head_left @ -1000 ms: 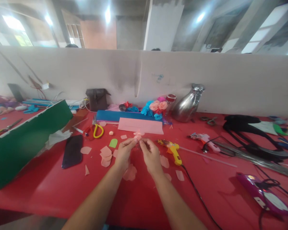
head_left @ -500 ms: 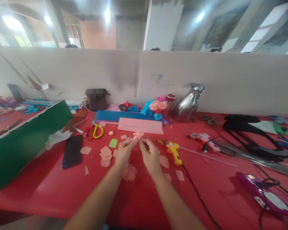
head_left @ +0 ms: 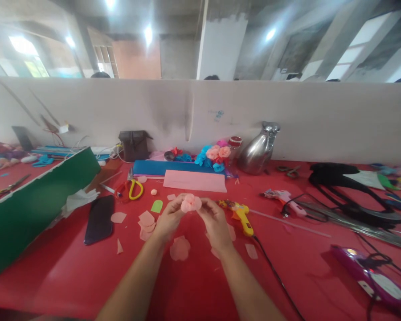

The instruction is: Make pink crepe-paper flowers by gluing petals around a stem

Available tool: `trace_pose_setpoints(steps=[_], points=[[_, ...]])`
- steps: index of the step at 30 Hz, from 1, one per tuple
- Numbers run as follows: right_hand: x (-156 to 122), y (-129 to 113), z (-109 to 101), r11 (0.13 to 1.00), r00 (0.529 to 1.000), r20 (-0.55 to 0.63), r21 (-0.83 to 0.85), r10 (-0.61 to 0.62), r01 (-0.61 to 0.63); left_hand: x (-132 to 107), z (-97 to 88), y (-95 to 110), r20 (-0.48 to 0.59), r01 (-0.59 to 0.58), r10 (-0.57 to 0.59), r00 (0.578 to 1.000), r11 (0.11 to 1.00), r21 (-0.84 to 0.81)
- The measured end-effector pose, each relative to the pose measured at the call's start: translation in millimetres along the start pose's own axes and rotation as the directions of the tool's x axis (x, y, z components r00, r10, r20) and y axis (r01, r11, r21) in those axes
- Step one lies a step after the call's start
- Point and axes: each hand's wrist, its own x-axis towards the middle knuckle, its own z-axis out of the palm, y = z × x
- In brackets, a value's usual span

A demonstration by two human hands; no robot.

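Observation:
Both my hands meet above the red table (head_left: pixel 70 276) and pinch a small pink paper flower (head_left: pixel 190 203) between them. My left hand (head_left: pixel 168 219) holds its left side with closed fingers. My right hand (head_left: pixel 216 220) grips the right side, fingers also closed. Loose pink paper petals (head_left: pixel 146 220) lie on the table to the left of my hands, and a larger petal (head_left: pixel 179 248) lies under my wrists. A yellow glue gun (head_left: pixel 241 215) rests just right of my right hand, its black cord trailing toward me.
A pink paper sheet (head_left: pixel 194 180) and blue sheet (head_left: pixel 160 167) lie behind my hands, beside finished paper flowers (head_left: pixel 215 156) and a silver jug (head_left: pixel 258 149). Left: yellow-handled scissors (head_left: pixel 133 189), a dark phone (head_left: pixel 99 213), a green board (head_left: pixel 33 200). Right: a second glue gun (head_left: pixel 282 197), black cables, a purple device (head_left: pixel 367 272).
My hands have turned the flower so its pink bloom now faces up between my fingertips. The camera has tilted slightly, shifting the scene down.

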Motion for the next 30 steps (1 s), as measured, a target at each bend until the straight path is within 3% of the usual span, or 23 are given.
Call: trace_pose_setpoints(steps=[6, 10, 18, 23, 30], points=[[6, 7, -8, 0.961, 0.992, -0.05, 0.258, 0.118, -0.102, 1, -3.9, 6, 0.049, -0.007, 0.0, 0.999, 0.991, 0.135], [9, 9, -11, 0.887, 0.97, 0.053, 0.395, 0.239, -0.24, -1, -2.4, 13, 0.11, -0.013, -0.008, 0.994, 0.983, 0.185], [2, -3, -10, 0.892, 0.945, 0.221, 0.331, 0.243, -0.307, -5, -13.1, 6, 0.16, 0.046, -0.038, 0.986, 0.998, -0.044], [1, -9, -12, 0.901, 0.943, 0.254, 0.322, 0.214, -0.292, -6, -12.9, 6, 0.184, 0.131, -0.114, 0.976, 0.988, -0.082], [-2, -12, -9, 0.914, 0.957, 0.24, 0.326, 0.165, -0.239, -4, -4.6, 10, 0.123, 0.133, -0.122, 0.985, 0.987, -0.087]])
